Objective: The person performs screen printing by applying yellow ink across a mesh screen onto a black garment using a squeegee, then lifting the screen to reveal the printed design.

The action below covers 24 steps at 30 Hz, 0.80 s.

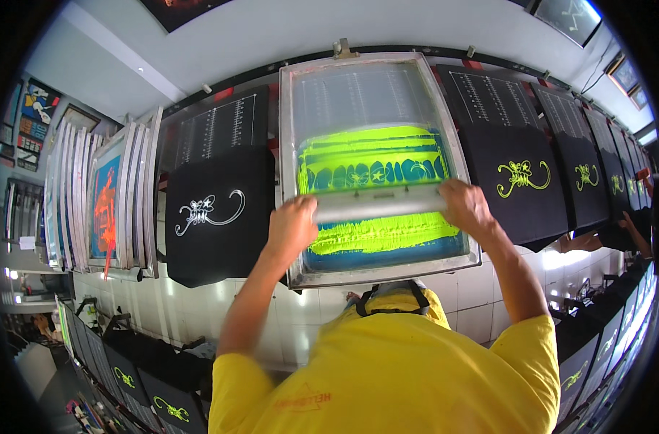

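Note:
My left hand (293, 226) and my right hand (465, 206) are wrapped round the two ends of a wide silver squeegee (376, 205). It lies across a framed printing screen (358, 83) in front of me. Bright yellow-green ink (387, 235) is spread over the mesh on both sides of the squeegee, with a thick ridged band nearer to me. Beyond the squeegee, part of a dark curling design shows through the ink. The squeegee's blade edge is hidden, and so is whatever lies beneath the screen.
Left of the screen lies a black shirt (206, 217) with a white print. On the right, another black shirt (521, 181) bears a yellow-green print, with several more beyond. Upright frames (127, 195) are racked at far left. Another person's arm (633, 231) shows at the right edge.

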Tool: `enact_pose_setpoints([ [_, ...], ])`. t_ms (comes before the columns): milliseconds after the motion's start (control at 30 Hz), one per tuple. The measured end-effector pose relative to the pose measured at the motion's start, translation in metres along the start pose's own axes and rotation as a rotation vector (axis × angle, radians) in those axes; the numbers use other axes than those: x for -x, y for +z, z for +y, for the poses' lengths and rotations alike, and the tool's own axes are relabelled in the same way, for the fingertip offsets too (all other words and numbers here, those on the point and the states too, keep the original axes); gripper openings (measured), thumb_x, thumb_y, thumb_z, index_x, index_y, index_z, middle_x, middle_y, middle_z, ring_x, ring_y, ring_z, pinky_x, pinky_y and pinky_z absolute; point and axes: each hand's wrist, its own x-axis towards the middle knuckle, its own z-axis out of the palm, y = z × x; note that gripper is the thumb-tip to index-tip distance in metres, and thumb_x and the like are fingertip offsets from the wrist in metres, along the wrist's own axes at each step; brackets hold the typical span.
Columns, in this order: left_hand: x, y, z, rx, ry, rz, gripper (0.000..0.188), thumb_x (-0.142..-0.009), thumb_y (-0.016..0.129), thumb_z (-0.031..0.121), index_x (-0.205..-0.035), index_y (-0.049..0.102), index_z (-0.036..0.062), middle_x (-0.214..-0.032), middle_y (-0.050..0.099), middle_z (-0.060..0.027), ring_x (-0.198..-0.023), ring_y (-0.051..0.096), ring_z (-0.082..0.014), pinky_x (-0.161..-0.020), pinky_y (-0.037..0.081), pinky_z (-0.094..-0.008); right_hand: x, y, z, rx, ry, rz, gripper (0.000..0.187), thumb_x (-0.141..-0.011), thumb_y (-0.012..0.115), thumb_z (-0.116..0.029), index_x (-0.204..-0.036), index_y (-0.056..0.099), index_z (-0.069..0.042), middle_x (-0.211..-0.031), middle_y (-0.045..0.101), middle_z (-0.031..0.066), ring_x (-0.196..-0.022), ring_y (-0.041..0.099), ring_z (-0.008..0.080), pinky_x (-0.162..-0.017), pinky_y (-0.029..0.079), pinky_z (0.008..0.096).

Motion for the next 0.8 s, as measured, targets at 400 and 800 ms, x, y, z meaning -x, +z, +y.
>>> enact_pose_setpoints([
  [400,0.097,0.034,0.026,0.001,0.088,0.082,0.026,-0.072,0.058,-0.002,-0.097,0.065,0.0000,-0.106,0.069,-0.0119,-0.100,0.068,-0.0248,-0.076,0.058,-0.0332,0.066,0.001,-0.047,-0.013,-0.054,0.065,0.016,-0.061,0.060,0.001,-0.075,0.053,-0.004,-0.080,0.053,0.0100,-0.076,0.061,0.0273,-0.061,0.055,0.0369],
  [800,-0.058,0.037,-0.048,0.030,0.126,0.100,0.013,-0.070,0.057,-0.003,-0.082,0.061,0.0009,-0.089,0.068,-0.0159,-0.076,0.068,-0.0322,-0.066,0.056,-0.0415,-0.060,0.027,0.024,0.067,-0.018,-0.044,0.019,-0.065,0.068,-0.004,-0.082,0.060,-0.005,-0.083,0.061,0.0100,-0.083,0.065,0.0282,-0.067,0.056,0.0394],
])
